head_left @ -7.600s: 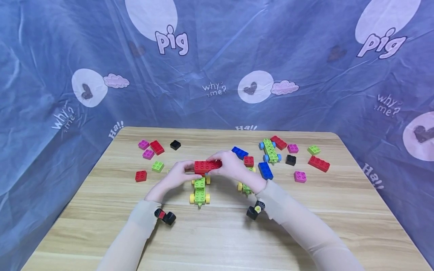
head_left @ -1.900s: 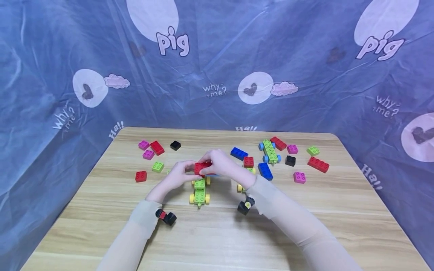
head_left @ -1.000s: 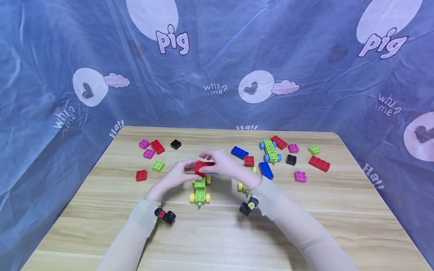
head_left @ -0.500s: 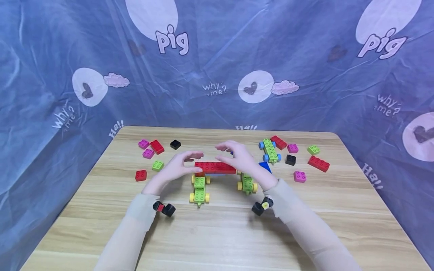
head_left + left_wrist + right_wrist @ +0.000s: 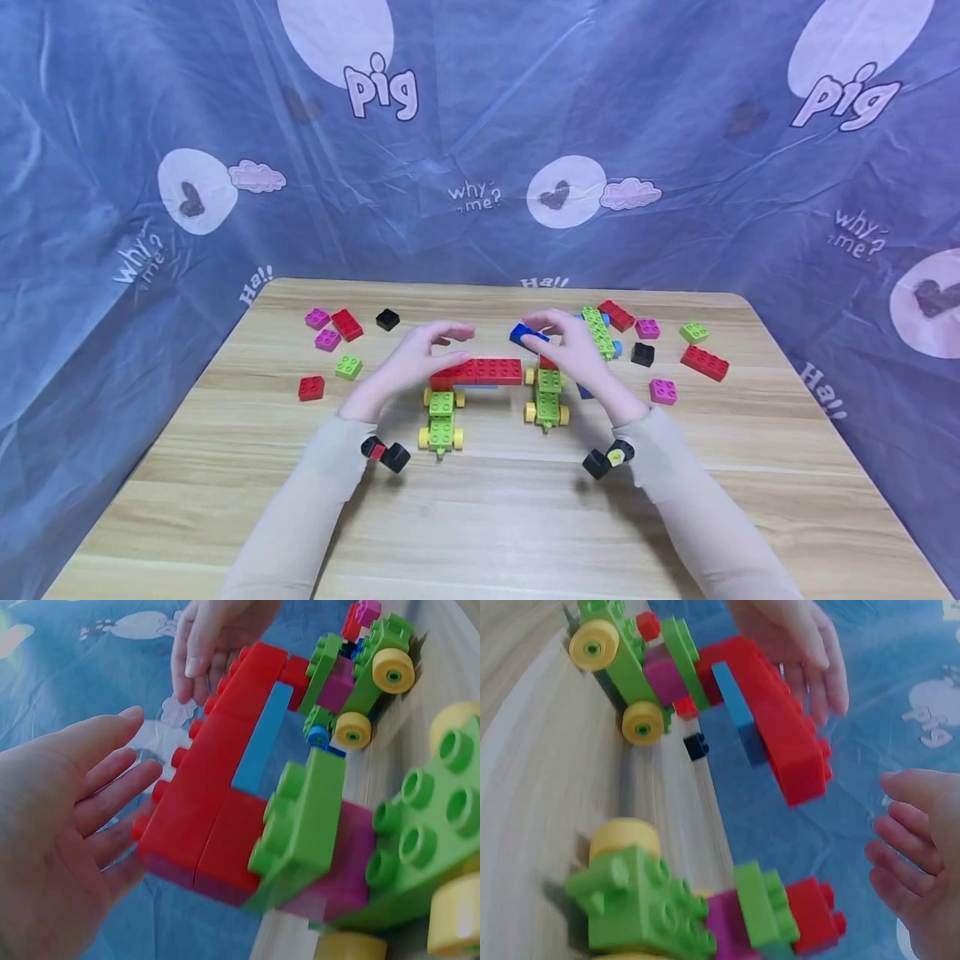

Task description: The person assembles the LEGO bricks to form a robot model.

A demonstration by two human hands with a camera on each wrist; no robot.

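Observation:
Two red bricks (image 5: 498,371) lie end to end, high on the left stack, with a thin blue piece (image 5: 735,697) beneath them. That stack rises from a green car base (image 5: 442,429) with yellow wheels through magenta, green and red bricks. The row's right end hangs free, apart from the right stack, as the right wrist view shows. My left hand (image 5: 420,354) is beside the row's left end, fingers spread; contact is unclear. My right hand (image 5: 573,342) hovers with loose fingers near the red brick (image 5: 814,915) topping the right green car (image 5: 548,408).
A blue brick (image 5: 528,335) lies behind my right hand, partly covered. A green base with blue wheels (image 5: 600,333) stands at the back right. Loose bricks, including a black one (image 5: 642,354) and a long red one (image 5: 705,363), lie right; several more, including a lime one (image 5: 348,367), lie left.
My right hand has let go of the red bricks and moved right toward the second car. My left hand's fingers have loosened from the row's left end. A second red brick now extends the row.

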